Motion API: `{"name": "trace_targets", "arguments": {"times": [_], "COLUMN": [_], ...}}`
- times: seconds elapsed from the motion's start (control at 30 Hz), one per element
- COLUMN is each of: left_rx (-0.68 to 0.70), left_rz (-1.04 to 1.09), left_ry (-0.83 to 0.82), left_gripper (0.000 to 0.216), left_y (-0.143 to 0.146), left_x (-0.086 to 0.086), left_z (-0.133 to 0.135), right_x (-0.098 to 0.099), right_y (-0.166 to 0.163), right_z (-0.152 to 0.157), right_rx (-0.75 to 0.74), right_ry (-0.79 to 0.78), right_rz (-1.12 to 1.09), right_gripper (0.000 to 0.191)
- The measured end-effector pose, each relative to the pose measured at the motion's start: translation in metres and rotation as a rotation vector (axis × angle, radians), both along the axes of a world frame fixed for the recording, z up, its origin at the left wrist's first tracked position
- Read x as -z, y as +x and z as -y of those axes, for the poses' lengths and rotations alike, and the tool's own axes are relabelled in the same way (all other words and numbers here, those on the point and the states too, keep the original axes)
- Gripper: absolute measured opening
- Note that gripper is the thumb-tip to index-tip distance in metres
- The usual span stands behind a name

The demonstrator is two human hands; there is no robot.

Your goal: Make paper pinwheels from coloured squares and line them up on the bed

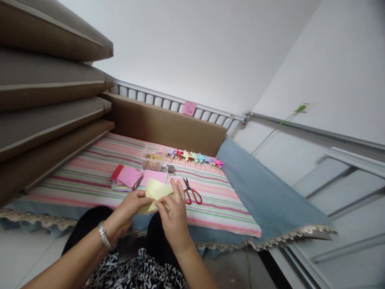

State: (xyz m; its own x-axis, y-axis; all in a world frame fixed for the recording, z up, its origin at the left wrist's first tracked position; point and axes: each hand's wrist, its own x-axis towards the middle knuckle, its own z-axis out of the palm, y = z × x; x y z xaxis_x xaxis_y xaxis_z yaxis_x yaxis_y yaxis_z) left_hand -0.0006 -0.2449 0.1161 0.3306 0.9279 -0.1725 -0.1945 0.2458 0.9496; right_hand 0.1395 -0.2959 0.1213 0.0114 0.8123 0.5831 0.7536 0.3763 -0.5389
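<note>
A pale yellow sheet of paper (157,188), partly folded or curled, is held up between my two hands over the table's near edge. My left hand (132,206), with a silver bangle at the wrist, pinches its left side. On the right side, my right hand (173,210) grips it between thumb and fingers. Red-handled scissors (192,192) lie just beyond my right hand, blades pointing away. Behind the yellow sheet are pink paper squares (154,176), and to their left a stack of coloured paper (128,176) with pink and red on top.
A clear plastic box (152,161) holds thin wooden sticks. Beside it sits a small metallic item (171,169). Several colourful paper pinwheels (192,156) line the back of the striped cloth (216,208). Thick cushions (54,80) are stacked at left; a brown board (162,124) stands behind.
</note>
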Motion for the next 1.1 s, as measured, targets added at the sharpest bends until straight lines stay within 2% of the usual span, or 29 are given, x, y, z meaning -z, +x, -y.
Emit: {"name": "trace_targets", "arguments": {"times": [0.43, 0.8, 1.03, 1.1], "left_rx": [0.041, 0.065, 0.038, 0.028], "left_rz": [0.019, -0.047, -0.119, -0.146], "left_ry": [0.014, 0.029, 0.061, 0.066], "left_gripper": [0.027, 0.033, 0.028, 0.025], "left_y": [0.0, -0.007, -0.009, -0.011], "left_x": [0.0, 0.0, 0.003, 0.003], "left_z": [0.003, 0.003, -0.004, -0.006], "right_x": [0.006, 0.0, -0.003, -0.008], "right_y": [0.001, 0.0, -0.006, -0.003], "right_z": [-0.001, -0.006, -0.008, -0.008], "right_rx": [0.018, 0.042, 0.06, 0.08], "right_ry": [0.022, -0.085, -0.085, -0.076], "right_rz": [0.019, 0.051, 0.042, 0.033], "right_gripper": [0.011, 0.013, 0.014, 0.022]}}
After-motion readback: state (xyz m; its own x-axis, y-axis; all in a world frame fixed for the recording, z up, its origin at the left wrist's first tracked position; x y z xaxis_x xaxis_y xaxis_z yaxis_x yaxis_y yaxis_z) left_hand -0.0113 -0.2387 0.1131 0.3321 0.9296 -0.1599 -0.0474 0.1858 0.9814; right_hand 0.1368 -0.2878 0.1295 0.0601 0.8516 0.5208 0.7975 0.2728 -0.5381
